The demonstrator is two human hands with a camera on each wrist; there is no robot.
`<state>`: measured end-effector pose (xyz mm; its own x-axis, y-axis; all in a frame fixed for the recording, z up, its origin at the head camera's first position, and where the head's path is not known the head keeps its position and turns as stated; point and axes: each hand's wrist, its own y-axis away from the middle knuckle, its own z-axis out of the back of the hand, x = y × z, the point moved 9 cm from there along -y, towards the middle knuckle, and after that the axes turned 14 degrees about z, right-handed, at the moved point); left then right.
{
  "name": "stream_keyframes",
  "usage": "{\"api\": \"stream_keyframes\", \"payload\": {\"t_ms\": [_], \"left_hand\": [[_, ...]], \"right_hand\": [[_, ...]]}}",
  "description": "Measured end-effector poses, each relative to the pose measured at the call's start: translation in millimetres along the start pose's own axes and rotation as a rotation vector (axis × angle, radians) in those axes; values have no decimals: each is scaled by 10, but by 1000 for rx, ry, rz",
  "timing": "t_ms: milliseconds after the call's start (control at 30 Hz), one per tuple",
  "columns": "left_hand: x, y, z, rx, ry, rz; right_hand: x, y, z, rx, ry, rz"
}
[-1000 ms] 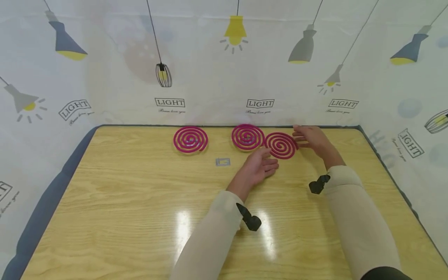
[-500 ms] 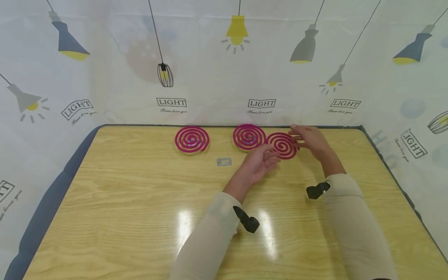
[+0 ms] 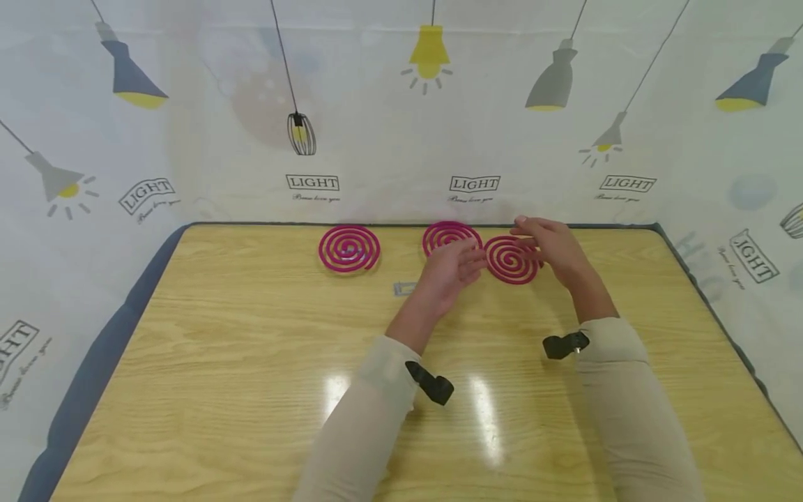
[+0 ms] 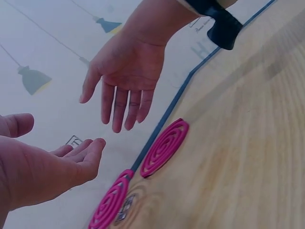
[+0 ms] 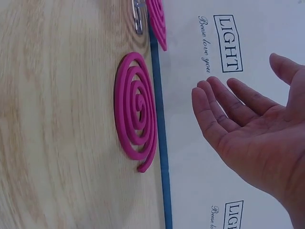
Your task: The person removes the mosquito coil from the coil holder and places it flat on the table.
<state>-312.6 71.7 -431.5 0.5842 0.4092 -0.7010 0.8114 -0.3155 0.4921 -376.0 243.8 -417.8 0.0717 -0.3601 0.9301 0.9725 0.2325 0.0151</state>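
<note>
Three magenta mosquito coils lie along the table's far edge: a left coil (image 3: 348, 249), a middle coil (image 3: 439, 236) and a right coil (image 3: 511, 260). The left and middle ones sit raised on small metal stands; the right one lies flat on the wood. My left hand (image 3: 447, 273), fingers extended, is raised over the table and partly covers the middle coil in the head view. Near the right coil, my right hand (image 3: 555, 251) is held up with relaxed fingers. Both palms are bare in the wrist views, and the right wrist view shows a gap between right hand (image 5: 252, 124) and coil (image 5: 136, 107).
A flat metal coil stand (image 3: 403, 288) lies in front of the coils, partly hidden by the left wrist. The wood-grain table (image 3: 251, 362) ends at a dark edge against a white curtain (image 3: 376, 139) printed with lamps. Each sleeve carries a black wrist camera (image 3: 431, 383).
My left hand has lifted away from the right coil and shifted left, now overlapping the middle coil and loose stand. My right hand has drifted slightly left and up. The coils stay put.
</note>
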Motion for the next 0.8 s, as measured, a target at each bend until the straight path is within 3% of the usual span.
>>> {"api": "stream_keyframes", "payload": {"t_ms": [300, 567, 800], "left_hand": [[-263, 125, 168, -55, -18, -60], [-411, 188, 345, -147, -83, -108], [-472, 198, 545, -238, -154, -107]], "right_hand": [[81, 0, -49, -14, -27, 16], [104, 14, -138, -26, -89, 32], [115, 7, -224, -24, -131, 26]]}}
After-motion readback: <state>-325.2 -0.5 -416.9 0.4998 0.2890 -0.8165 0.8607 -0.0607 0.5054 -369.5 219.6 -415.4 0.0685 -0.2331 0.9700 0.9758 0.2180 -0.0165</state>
